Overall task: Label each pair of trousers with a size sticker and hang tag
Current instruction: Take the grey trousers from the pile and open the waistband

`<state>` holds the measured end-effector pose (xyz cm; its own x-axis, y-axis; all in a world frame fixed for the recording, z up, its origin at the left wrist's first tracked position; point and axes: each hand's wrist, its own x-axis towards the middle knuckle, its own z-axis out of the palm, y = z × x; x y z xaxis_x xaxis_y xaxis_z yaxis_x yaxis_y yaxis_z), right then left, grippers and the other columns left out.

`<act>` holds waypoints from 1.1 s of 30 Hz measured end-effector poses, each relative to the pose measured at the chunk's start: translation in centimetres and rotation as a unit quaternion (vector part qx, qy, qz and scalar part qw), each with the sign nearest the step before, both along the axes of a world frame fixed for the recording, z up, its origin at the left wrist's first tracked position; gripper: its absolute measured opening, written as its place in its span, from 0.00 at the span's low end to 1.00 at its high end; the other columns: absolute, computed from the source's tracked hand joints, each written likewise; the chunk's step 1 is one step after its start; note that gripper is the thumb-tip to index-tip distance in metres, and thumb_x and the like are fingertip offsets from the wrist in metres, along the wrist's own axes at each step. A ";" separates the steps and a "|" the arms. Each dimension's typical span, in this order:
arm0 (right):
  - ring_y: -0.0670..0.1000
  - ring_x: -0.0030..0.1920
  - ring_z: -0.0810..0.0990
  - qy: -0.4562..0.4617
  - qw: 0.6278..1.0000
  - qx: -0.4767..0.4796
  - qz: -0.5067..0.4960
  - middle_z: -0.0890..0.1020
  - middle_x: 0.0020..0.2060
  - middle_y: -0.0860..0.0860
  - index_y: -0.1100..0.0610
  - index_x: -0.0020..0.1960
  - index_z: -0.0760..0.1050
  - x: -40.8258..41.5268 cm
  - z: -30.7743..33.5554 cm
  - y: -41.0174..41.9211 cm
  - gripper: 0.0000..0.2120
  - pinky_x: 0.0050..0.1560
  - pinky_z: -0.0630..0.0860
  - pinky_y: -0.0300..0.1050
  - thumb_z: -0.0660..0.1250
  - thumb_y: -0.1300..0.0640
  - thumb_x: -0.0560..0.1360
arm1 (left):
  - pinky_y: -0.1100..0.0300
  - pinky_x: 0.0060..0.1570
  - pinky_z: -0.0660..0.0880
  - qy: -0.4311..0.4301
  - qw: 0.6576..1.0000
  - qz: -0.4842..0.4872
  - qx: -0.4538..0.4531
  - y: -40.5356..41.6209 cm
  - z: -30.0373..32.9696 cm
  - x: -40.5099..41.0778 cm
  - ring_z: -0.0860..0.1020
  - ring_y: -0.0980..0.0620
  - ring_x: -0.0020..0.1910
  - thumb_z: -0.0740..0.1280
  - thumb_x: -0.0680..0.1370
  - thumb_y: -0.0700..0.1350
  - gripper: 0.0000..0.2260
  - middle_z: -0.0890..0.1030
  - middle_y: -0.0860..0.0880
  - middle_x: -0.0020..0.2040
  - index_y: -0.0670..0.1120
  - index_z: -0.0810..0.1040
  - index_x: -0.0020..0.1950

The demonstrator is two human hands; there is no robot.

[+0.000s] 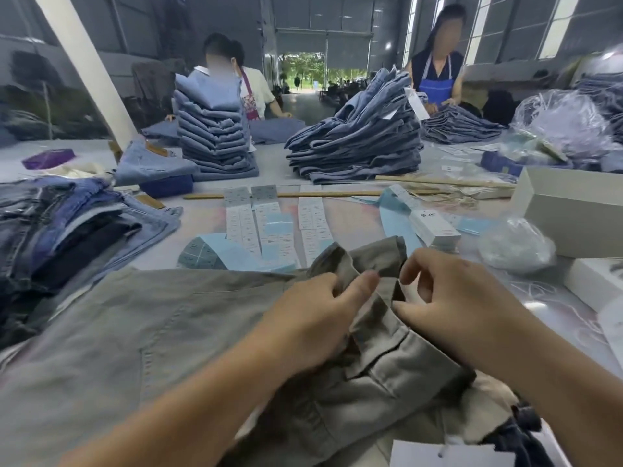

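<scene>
A pair of grey-khaki trousers (pixel 141 318) lies spread across the near part of the table, waistband end bunched up in the middle. My left hand (pixel 313 318) grips a fold of the waistband, thumb on top. My right hand (pixel 448 298) pinches the cloth just to the right of it, fingers curled. Strips of white size stickers (pixel 266 224) lie on the table beyond the trousers, with light blue backing paper (pixel 232 254). A stack of white hang tags (pixel 435 227) sits right of the stickers. Another white tag (pixel 448 453) with string shows at the bottom edge.
Dark and blue jeans (pixel 67 217) are heaped at the left. Two tall stacks of folded jeans (pixel 215 136) (pixel 357 139) stand further back, with two people working behind them. White boxes (pixel 573 210) and plastic bags (pixel 515 244) sit at the right. Wooden sticks (pixel 320 194) lie across the table.
</scene>
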<state>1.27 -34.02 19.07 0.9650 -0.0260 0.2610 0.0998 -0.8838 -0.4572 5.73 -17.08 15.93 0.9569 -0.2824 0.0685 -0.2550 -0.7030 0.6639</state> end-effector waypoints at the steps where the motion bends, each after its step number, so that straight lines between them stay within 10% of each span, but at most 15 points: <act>1: 0.41 0.31 0.74 -0.009 1.000 0.010 0.019 0.75 0.28 0.44 0.45 0.38 0.72 -0.4 0.4 0.1 0.09 0.29 0.66 0.34 0.68 0.42 0.63 | 0.55 0.35 0.67 0.030 1.000 0.004 0.006 0.0 0.9 0.2 0.75 0.58 0.33 0.50 0.61 0.81 0.36 0.78 0.55 0.31 0.49 0.75 0.35; 8: 0.39 0.33 0.73 -0.018 0.992 0.062 0.107 0.76 0.32 0.35 0.46 0.34 0.78 -2.4 0.0 1.7 0.12 0.33 0.68 0.35 0.67 0.38 0.65 | 0.52 0.42 0.81 0.203 0.972 -0.027 -0.116 2.0 2.7 -0.9 0.80 0.50 0.37 0.67 0.61 0.56 0.21 0.82 0.46 0.41 0.44 0.80 0.47; 12: 0.41 0.37 0.72 -0.095 0.991 0.014 0.090 0.74 0.29 0.42 0.47 0.39 0.78 -3.0 0.0 2.0 0.07 0.34 0.69 0.31 0.74 0.48 0.65 | 0.56 0.45 0.81 0.211 0.932 -0.034 -0.293 4.5 1.6 -2.8 0.82 0.54 0.38 0.65 0.61 0.41 0.10 0.83 0.47 0.38 0.48 0.83 0.37; 17: 0.47 0.50 0.75 -0.173 0.963 -0.097 0.184 0.79 0.48 0.45 0.53 0.52 0.80 -3.4 1.4 4.2 0.15 0.52 0.70 0.35 0.72 0.62 0.67 | 0.57 0.41 0.81 0.207 0.886 -0.057 -0.412 6.3 1.1 -5.0 0.83 0.47 0.39 0.69 0.55 0.40 0.12 0.84 0.42 0.40 0.47 0.85 0.36; 23: 0.40 0.46 0.68 0.025 0.968 -0.175 0.176 0.77 0.38 0.40 0.47 0.42 0.76 -2.5 1.0 5.1 0.26 0.55 0.62 0.45 0.47 0.31 0.71 | 0.52 0.40 0.80 0.153 0.905 -0.051 -0.394 7.5 0.7 -5.2 0.83 0.44 0.41 0.59 0.62 0.33 0.16 0.84 0.40 0.42 0.46 0.82 0.41; 29: 0.41 0.47 0.69 0.008 0.989 -0.091 0.117 0.69 0.47 0.36 0.39 0.54 0.64 -2.2 0.8 5.4 0.19 0.50 0.65 0.44 0.63 0.32 0.70 | 0.55 0.34 0.78 0.171 0.880 -0.025 -0.442 6.6 0.3 -4.9 0.82 0.46 0.36 0.57 0.61 0.34 0.19 0.83 0.42 0.39 0.50 0.83 0.39; 33: 0.49 0.53 0.77 0.075 0.991 -0.060 0.092 0.77 0.54 0.44 0.46 0.60 0.73 0.4 1.5 5.2 0.16 0.55 0.76 0.49 0.67 0.43 0.75 | 0.56 0.29 0.76 0.210 0.869 -0.011 -0.448 6.0 0.6 -4.4 0.79 0.47 0.31 0.62 0.65 0.40 0.09 0.80 0.42 0.35 0.47 0.81 0.38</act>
